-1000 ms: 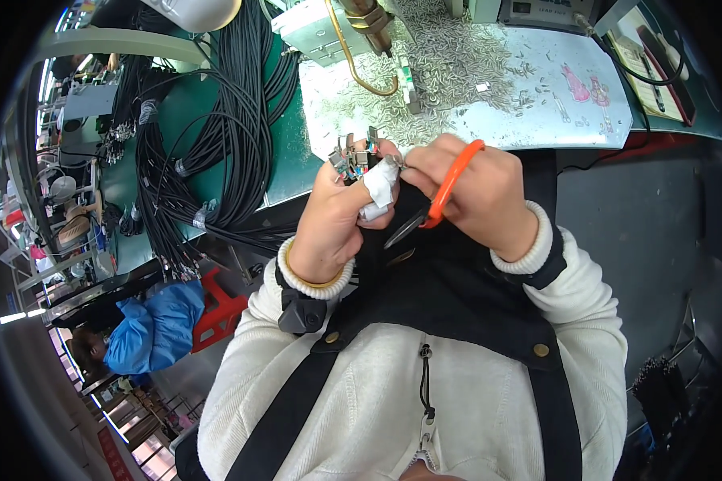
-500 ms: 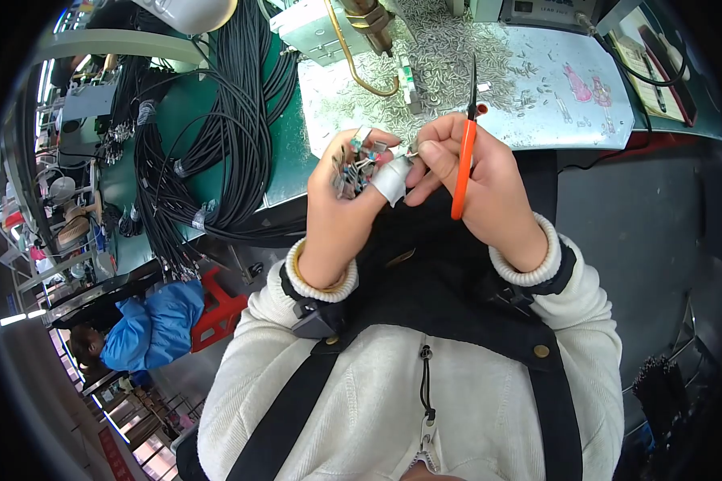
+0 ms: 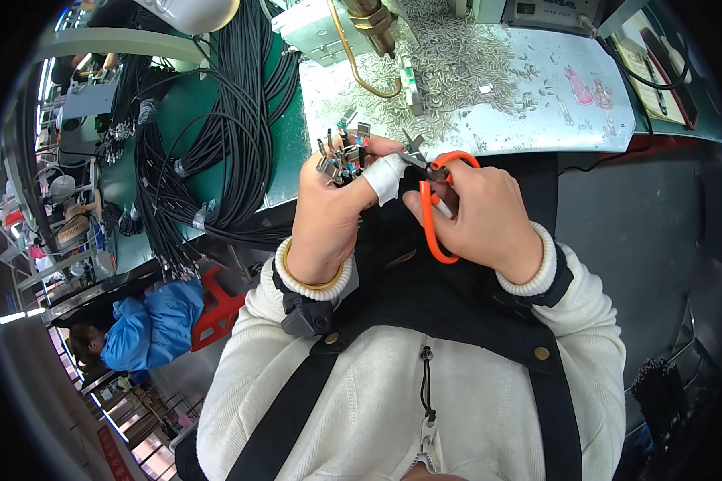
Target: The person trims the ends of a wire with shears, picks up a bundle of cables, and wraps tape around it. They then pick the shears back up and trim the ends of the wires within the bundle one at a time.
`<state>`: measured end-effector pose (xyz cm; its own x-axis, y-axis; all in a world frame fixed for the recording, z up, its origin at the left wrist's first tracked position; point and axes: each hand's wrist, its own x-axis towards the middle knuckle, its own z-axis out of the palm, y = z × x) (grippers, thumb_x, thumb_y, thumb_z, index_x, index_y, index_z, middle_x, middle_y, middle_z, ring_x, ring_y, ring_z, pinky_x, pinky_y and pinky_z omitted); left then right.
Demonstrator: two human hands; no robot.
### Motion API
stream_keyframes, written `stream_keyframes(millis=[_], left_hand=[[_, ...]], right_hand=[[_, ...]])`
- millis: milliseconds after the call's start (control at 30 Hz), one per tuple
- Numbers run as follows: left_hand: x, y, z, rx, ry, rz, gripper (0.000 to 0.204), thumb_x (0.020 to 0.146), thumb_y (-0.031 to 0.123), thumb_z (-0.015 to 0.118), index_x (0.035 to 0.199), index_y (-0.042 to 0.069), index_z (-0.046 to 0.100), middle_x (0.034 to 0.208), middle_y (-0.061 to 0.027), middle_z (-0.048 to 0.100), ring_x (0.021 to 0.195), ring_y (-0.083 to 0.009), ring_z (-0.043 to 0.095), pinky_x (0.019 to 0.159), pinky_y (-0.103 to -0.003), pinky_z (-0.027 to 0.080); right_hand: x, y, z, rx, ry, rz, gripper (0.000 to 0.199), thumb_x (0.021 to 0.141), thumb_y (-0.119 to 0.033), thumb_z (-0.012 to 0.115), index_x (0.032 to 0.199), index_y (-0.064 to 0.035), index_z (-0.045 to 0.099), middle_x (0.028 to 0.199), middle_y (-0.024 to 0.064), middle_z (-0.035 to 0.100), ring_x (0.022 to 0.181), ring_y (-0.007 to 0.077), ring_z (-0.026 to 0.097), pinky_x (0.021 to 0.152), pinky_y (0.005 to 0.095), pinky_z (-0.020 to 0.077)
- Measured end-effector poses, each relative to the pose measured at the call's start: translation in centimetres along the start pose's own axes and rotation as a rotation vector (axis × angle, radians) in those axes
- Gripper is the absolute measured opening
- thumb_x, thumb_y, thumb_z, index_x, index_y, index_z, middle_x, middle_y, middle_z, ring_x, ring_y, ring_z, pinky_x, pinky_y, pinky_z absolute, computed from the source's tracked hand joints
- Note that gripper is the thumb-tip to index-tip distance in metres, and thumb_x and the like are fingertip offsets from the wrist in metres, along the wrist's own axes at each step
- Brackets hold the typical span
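My left hand (image 3: 325, 212) is closed around a bunch of small metal connectors with coloured wire ends (image 3: 345, 156), which fan out between its fingers. White tape (image 3: 387, 178) wraps the thumb. In my right hand (image 3: 485, 212) are orange-handled nippers (image 3: 431, 224), gripped with the handles spread. Their dark jaws (image 3: 414, 152) are parted at the left thumb and forefinger tips, around or beside a small piece too fine to make out. The palm and undersides of the fingers on both hands are hidden.
Many small metal pieces (image 3: 457, 76) are strewn over the pale work plate (image 3: 553, 132) ahead. A bench machine (image 3: 373, 28) with a curved brass tube stands beyond my hands. Bundles of black cable (image 3: 233, 144) lie at the left. A person in blue (image 3: 152, 325) sits at lower left.
The nippers have swung from pointing away, tucked in the right hand, to jaws at the left fingertips with handles spread. The left hand has turned slightly, and its connectors fan out more.
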<state>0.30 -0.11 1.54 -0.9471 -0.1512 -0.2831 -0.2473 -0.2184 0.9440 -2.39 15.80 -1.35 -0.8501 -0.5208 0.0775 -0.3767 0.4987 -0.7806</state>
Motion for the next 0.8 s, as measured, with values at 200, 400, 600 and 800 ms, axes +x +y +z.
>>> stream_keyframes(millis=[200, 400, 600, 800], left_hand=[[2.3, -0.2, -1.4, -0.074, -0.075, -0.153, 0.013, 0.076, 0.004, 0.059, 0.089, 0.001, 0.059, 0.073, -0.0005, 0.056, 0.060, -0.0056, 0.049, 0.050, -0.019, 0.037], [6.4, -0.6, -1.8, -0.322, -0.187, -0.248, 0.013, 0.077, 0.004, 0.058, 0.089, 0.001, 0.056, 0.068, 0.0001, 0.051, 0.053, -0.0054, 0.042, 0.043, -0.019, 0.032], [8.0, -0.2, -1.6, -0.295, -0.201, -0.241, 0.014, 0.077, 0.004, 0.058, 0.089, 0.000, 0.054, 0.068, -0.0008, 0.050, 0.050, -0.0046, 0.040, 0.039, -0.018, 0.029], [8.5, 0.1, -1.8, -0.222, -0.218, -0.213, 0.013, 0.077, 0.005, 0.059, 0.088, 0.000, 0.054, 0.068, -0.0010, 0.050, 0.047, -0.0035, 0.037, 0.038, -0.017, 0.027]], right_hand=[[0.1, 1.1, 1.0, 0.154, -0.036, 0.017, 0.026, 0.078, -0.021, 0.062, 0.069, -0.0002, 0.049, 0.047, 0.0083, 0.046, 0.039, 0.0182, 0.049, 0.039, 0.0311, 0.0359], [2.1, -0.1, -1.1, 0.845, 0.029, 0.447, 0.019, 0.083, -0.017, 0.056, 0.077, -0.0004, 0.049, 0.054, 0.0059, 0.051, 0.040, 0.0101, 0.047, 0.036, 0.0244, 0.0353], [6.5, 1.1, -1.1, 0.787, 0.174, 0.330, 0.018, 0.083, -0.017, 0.055, 0.084, -0.0001, 0.050, 0.061, 0.0035, 0.051, 0.040, 0.0069, 0.042, 0.035, 0.0203, 0.0348], [7.6, 1.9, -1.1, 0.861, 0.078, 0.301, 0.019, 0.082, -0.017, 0.055, 0.085, 0.0006, 0.049, 0.060, 0.0024, 0.048, 0.039, 0.0061, 0.040, 0.035, 0.0196, 0.0345]])
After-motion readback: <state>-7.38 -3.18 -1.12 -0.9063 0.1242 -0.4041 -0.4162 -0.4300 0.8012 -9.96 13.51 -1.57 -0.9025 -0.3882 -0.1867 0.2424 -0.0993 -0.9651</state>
